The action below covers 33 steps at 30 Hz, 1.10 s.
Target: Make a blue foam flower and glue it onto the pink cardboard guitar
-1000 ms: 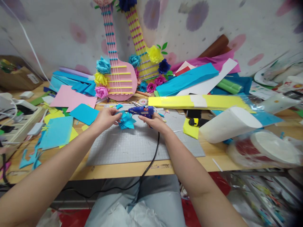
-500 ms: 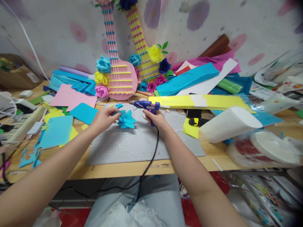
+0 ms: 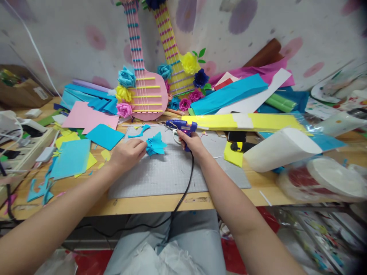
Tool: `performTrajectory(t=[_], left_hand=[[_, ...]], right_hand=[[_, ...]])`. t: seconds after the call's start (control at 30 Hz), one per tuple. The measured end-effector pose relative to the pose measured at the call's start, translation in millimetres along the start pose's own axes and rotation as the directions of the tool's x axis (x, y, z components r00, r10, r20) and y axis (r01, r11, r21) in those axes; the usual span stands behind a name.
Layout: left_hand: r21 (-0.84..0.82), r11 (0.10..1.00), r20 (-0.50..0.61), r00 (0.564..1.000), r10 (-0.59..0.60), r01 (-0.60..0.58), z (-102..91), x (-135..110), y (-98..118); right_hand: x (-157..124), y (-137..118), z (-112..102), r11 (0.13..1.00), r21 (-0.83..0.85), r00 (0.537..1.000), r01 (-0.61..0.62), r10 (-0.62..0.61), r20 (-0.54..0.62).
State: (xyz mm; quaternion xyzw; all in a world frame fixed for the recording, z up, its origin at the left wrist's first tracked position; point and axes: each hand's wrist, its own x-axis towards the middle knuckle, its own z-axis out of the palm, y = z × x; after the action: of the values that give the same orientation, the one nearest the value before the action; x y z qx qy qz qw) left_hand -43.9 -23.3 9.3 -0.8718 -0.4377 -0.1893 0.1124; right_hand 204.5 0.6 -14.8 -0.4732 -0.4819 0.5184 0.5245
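Note:
My left hand [image 3: 129, 152] pinches a blue paper flower [image 3: 155, 145] just above the grey cutting mat [image 3: 172, 172]. My right hand [image 3: 191, 141] is wrapped round the grip of a blue hot glue gun [image 3: 180, 125], nozzle pointing left, a little above and right of the flower. The gun's black cord [image 3: 183, 191] runs down over the mat and off the table's front edge. A curved blue paper scrap [image 3: 139, 131] lies on the mat behind the flower.
Pink [image 3: 143, 95] and yellow [image 3: 174, 65] paper guitars with paper flowers lean on the wall. Coloured sheets [image 3: 71, 156] and scraps cover the left. A long yellow sheet [image 3: 243, 122], white roll [image 3: 281, 147] and bagged plates [image 3: 321, 179] fill the right. A power strip [image 3: 17, 141] sits far left.
The glue gun has lifted away from the flower and moved right and back. My left hand has shifted slightly nearer with the flower. The view has drifted a little.

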Motion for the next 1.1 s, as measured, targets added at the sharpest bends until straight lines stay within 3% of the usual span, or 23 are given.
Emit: performTrajectory(t=[0.2,0.47,0.7,0.9,1.1], left_hand=[[0.077,0.992,0.028,0.995,0.100,-0.102,1.6,4,2],[-0.055,0.998,0.010,1.000,0.001,0.000,5.7,9,8],[-0.016,1.000,0.048,0.998,0.027,-0.026,7.5,7,8],[0.051,0.992,0.070,0.991,0.113,-0.117,8.5,4,3],[-0.162,0.983,0.075,0.992,0.097,-0.084,-6.0,-1,-1]], right_hand=[[0,-1,0,1.000,0.007,1.000,0.004,-0.004,0.002],[0,-3,-1,1.000,0.011,1.000,0.016,-0.016,0.013],[1,0,-2,1.000,0.003,1.000,0.012,-0.012,0.013],[1,-1,-1,1.000,0.006,1.000,0.006,-0.006,0.004],[1,0,-2,1.000,0.009,1.000,0.019,-0.019,0.001]])
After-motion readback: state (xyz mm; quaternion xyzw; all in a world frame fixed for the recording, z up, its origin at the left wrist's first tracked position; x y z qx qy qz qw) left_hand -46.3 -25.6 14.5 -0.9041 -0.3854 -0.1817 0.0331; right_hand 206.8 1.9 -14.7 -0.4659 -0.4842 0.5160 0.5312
